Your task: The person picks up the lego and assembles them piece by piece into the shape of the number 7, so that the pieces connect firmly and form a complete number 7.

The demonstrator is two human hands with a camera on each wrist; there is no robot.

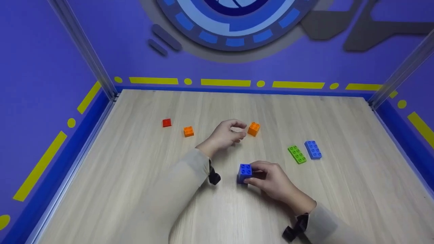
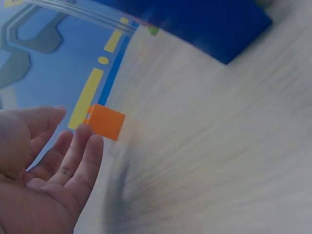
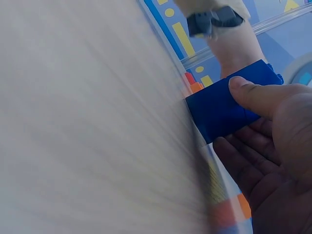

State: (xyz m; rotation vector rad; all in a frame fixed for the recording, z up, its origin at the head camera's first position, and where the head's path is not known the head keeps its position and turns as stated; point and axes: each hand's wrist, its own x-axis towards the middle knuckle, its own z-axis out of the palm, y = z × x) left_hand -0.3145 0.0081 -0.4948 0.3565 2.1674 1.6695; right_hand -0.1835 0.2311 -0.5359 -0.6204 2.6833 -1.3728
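Between thumb and fingers, my right hand (image 1: 276,179) holds a dark blue toy brick block (image 1: 244,174), studs up, close over the table. The right wrist view shows the thumb pressed on one flat side of this blue block (image 3: 229,102). Farther forward, my left hand (image 1: 228,134) reaches with loosely bent fingers and nothing between them. Just right of its fingertips stands a tall orange brick (image 1: 254,129). In the left wrist view the fingertips overlap the edge of that orange brick (image 2: 106,122).
A small red brick (image 1: 166,122) and a low orange brick (image 1: 189,131) lie on the left of the wooden table (image 1: 135,189). A flat green brick (image 1: 297,154) and a lighter blue brick (image 1: 313,149) lie at the right. Blue panels wall the table's back and sides.
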